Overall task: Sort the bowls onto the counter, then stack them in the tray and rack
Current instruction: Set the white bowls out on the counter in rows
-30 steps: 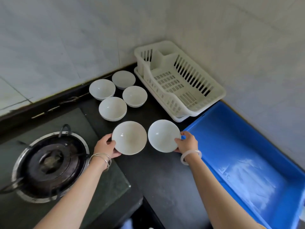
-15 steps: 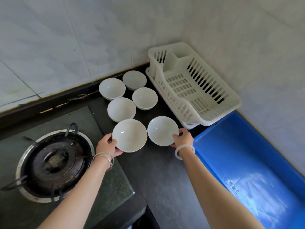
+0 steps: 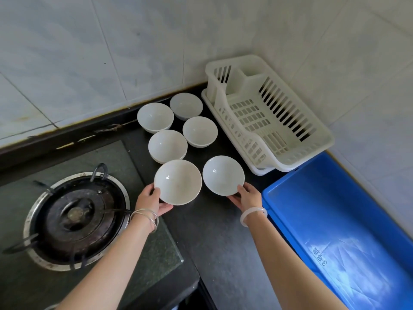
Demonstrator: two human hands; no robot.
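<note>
So each hand is holding one white bowl right now. The left hand (image 3: pixel 152 201) is gripping the near-left bowl (image 3: pixel 178 181) at its near rim, with the thumb curling over the edge and the fingers tucking underneath. The right hand (image 3: pixel 247 195) is pinching the near-right bowl (image 3: pixel 223 175) the same way at its lower right edge. Both bowls are facing up, side by side over the black counter (image 3: pixel 212 238) and not touching each other. I can't tell if they're resting on it or hovering just off it. Behind them four more bowls (image 3: pixel 200 131) are sitting in a tight cluster near the wall, and the near-left bowl is overlapping the closest one from this angle. The white dish rack (image 3: pixel 325 136) is standing just right of the cluster, and the blue tray (image 3: pixel 335 198) is lying right beside the right wrist. A gas burner (image 3: pixel 73 218) is sitting off to the left.
</note>
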